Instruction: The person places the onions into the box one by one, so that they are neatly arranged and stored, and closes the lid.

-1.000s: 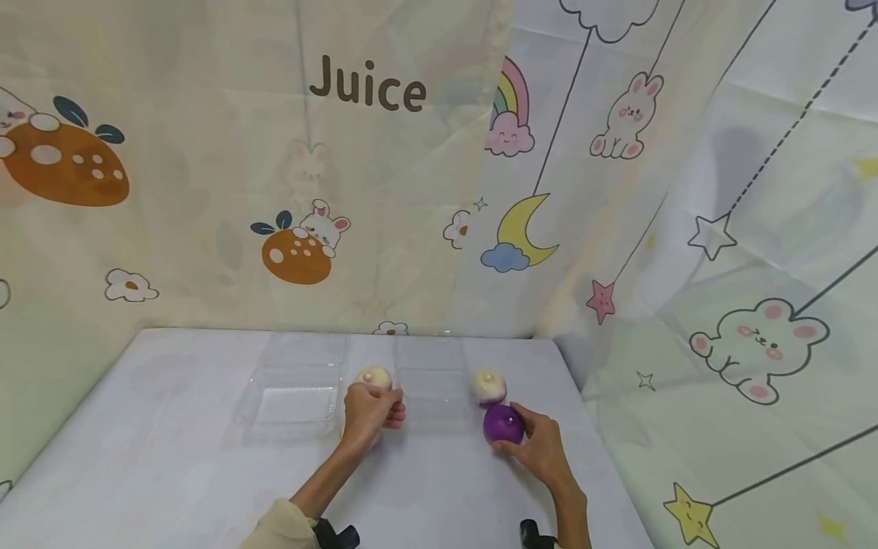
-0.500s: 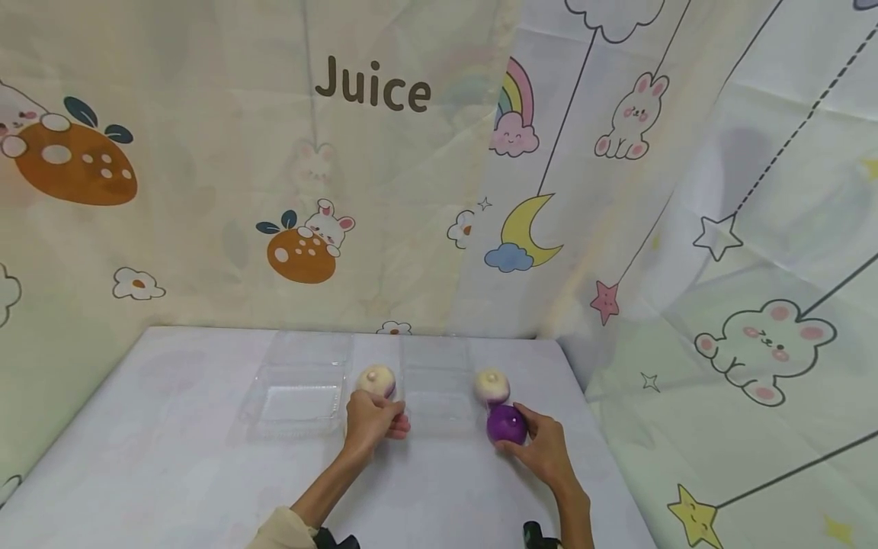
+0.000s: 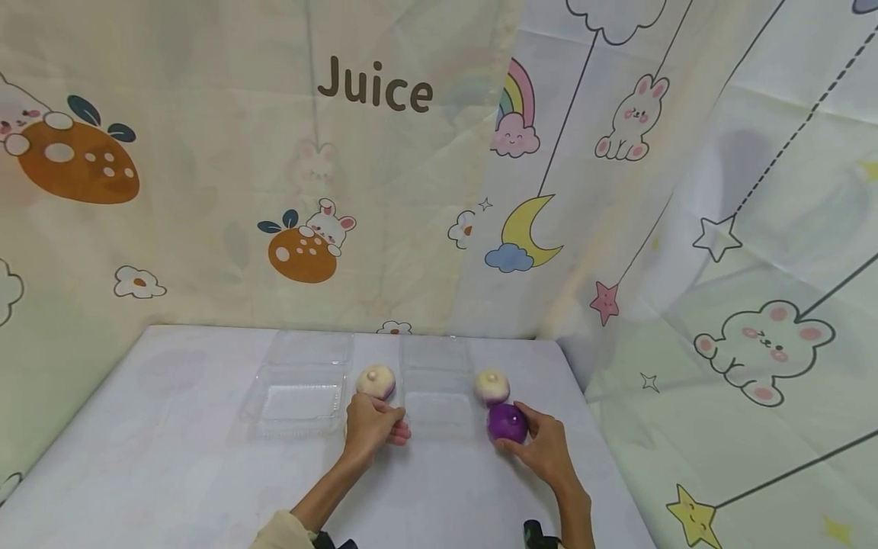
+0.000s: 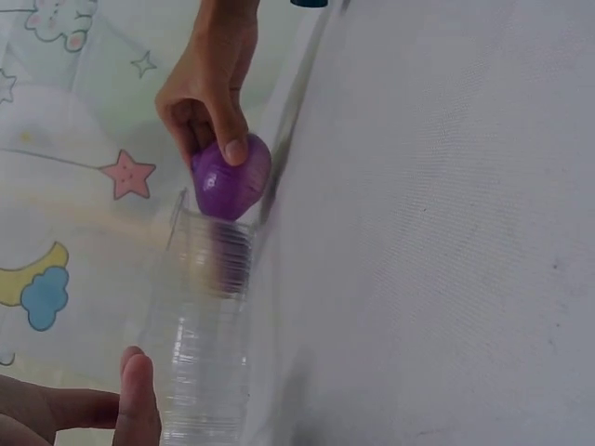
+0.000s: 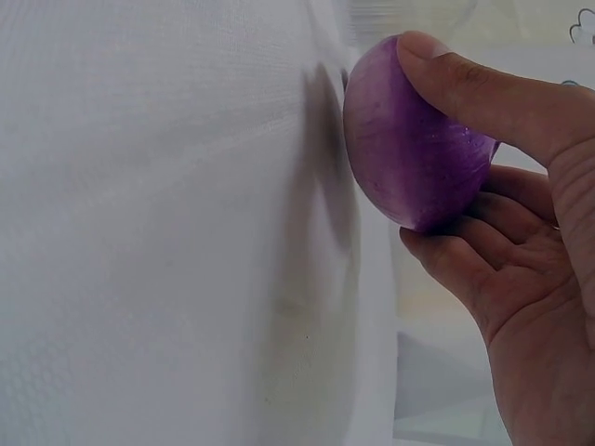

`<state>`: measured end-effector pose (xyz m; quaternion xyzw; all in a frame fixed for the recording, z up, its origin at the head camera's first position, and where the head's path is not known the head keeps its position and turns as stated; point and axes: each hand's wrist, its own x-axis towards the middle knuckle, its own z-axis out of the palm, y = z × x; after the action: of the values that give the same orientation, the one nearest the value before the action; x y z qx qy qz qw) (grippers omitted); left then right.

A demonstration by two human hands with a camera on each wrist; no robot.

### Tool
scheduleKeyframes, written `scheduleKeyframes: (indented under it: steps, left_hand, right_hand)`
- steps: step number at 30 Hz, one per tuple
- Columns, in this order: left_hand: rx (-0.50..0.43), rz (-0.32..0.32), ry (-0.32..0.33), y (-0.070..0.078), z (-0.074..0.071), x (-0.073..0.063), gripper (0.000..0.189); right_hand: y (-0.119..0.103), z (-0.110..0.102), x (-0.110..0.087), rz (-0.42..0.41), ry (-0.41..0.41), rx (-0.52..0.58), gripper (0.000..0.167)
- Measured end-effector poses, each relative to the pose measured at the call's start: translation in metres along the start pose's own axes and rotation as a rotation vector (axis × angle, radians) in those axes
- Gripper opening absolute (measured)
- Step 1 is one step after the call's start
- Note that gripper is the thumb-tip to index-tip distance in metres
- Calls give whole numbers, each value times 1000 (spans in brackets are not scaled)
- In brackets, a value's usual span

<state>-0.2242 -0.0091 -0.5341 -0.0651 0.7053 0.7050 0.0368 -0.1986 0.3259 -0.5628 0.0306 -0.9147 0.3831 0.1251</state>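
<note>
My right hand point(image 3: 545, 450) grips a glossy purple onion point(image 3: 506, 424) between thumb and fingers, just in front of a cream-and-purple onion point(image 3: 491, 386). Seen from the right wrist, the held onion point(image 5: 414, 139) fades to pale lilac on the side facing the table. Beside the left container, my left hand point(image 3: 373, 428) hovers with loosely bent fingers, close in front of another cream-topped onion point(image 3: 376, 380). Its extended fingers point(image 4: 138, 400) appear at the bottom left of the left wrist view, with nothing visible between them.
Two clear plastic clamshell containers stand on the white table point(image 3: 171, 450), their lids raised or laid back: a left container point(image 3: 302, 404) and a right container point(image 3: 439, 408) between the two pale onions. A printed curtain point(image 3: 384, 168) hangs behind the table.
My left hand has drawn back slightly toward me, so more of the pale onion beyond it shows. The right hand keeps its grip on the purple onion, almost still.
</note>
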Motion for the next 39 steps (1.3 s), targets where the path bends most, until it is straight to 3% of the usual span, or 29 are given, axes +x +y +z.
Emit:
scheduleKeyframes:
  steps: [9, 15, 29, 39]
  left_hand:
    - [12, 13, -2, -3, 0, -2, 9]
    - [16, 18, -12, -5, 0, -3, 9]
    - [154, 76, 22, -6, 1, -4, 12]
    - [190, 112, 22, -6, 2, -5, 13]
  right_hand:
    - [0, -2, -1, -33, 29, -14, 81]
    - [-4, -5, -1, -11, 23, 3, 81]
    - [-4, -8, -1, -26, 24, 29, 79]
    - [-5, -10, 0, -62, 41, 30, 80]
